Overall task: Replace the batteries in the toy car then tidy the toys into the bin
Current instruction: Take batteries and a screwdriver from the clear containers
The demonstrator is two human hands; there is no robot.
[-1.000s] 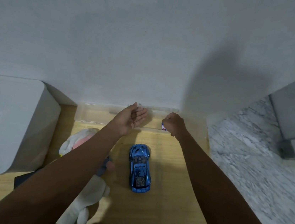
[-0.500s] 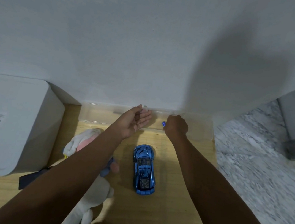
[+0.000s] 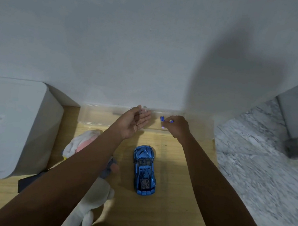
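Two hands over clear bin (image 3: 99, 115) at wall. Left: plush toys (image 3: 84, 140) lying loose, awaiting tidying. Left hand (image 3: 134, 123) open, palm up, cupped, likely to receive. Toy car (image 3: 144, 169) centre on wooden table (image 3: 176, 200), upright, untouched. Right hand (image 3: 177, 125) pinching blue batteries (image 3: 162, 121), probably fresh ones for the car.

Toy car (image 3: 144, 170) mid-table (image 3: 175, 210) — plush toy (image 3: 94, 196) left (under forearm), clear bin (image 3: 97, 115) behind against wall.

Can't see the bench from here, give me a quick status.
Left hand open, palm up. Right hand pinching small blue batteries over clear bin. Blue toy car untouched on table, nothing blocking it.
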